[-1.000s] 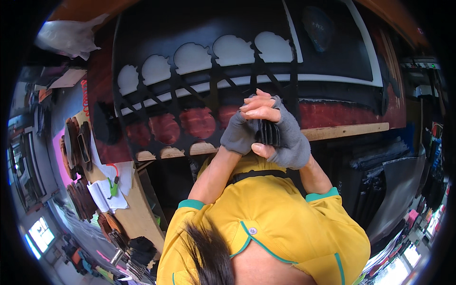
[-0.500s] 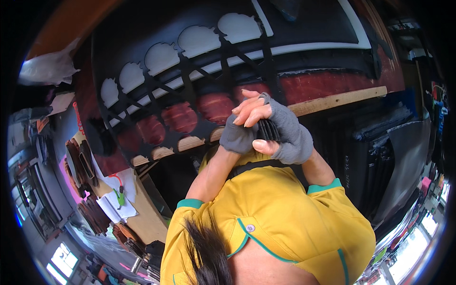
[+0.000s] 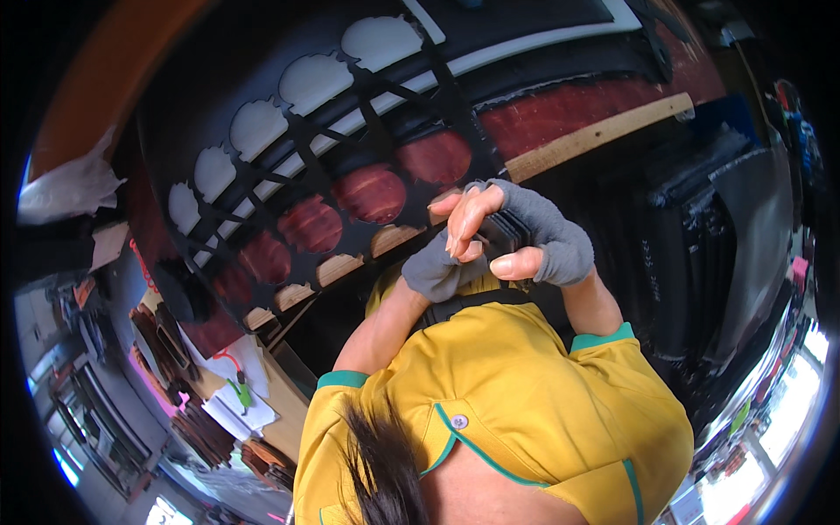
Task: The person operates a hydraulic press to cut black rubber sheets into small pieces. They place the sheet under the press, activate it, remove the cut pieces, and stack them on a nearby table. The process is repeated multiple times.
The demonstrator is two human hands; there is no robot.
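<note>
My right hand (image 3: 551, 236), in a grey fingerless glove, is closed around a small stack of black flat pieces (image 3: 506, 232), its thumb below them and its fingers curled over the top. Against it, on the left, is my left hand (image 3: 435, 267), gloved the same way. Its fingers are mostly hidden behind the right hand, so their grip does not show. Beyond both hands a black sheet (image 3: 297, 144) with a row of rounded cut-outs lies on the dark red table (image 3: 573, 103) and reaches over its near edge.
A wooden strip (image 3: 604, 136) runs along the table's near edge. Large black sheets (image 3: 691, 262) stand stacked at the right. To the left, a side board holds papers (image 3: 241, 411), a green tool (image 3: 242, 394) and bundles of brown pieces (image 3: 201, 433). A clear plastic bag (image 3: 74, 188) hangs far left.
My view has shifted, so the table and sheet appear further up and left. The right hand's fingers have curled down more over the black pieces, which stay in its grip.
</note>
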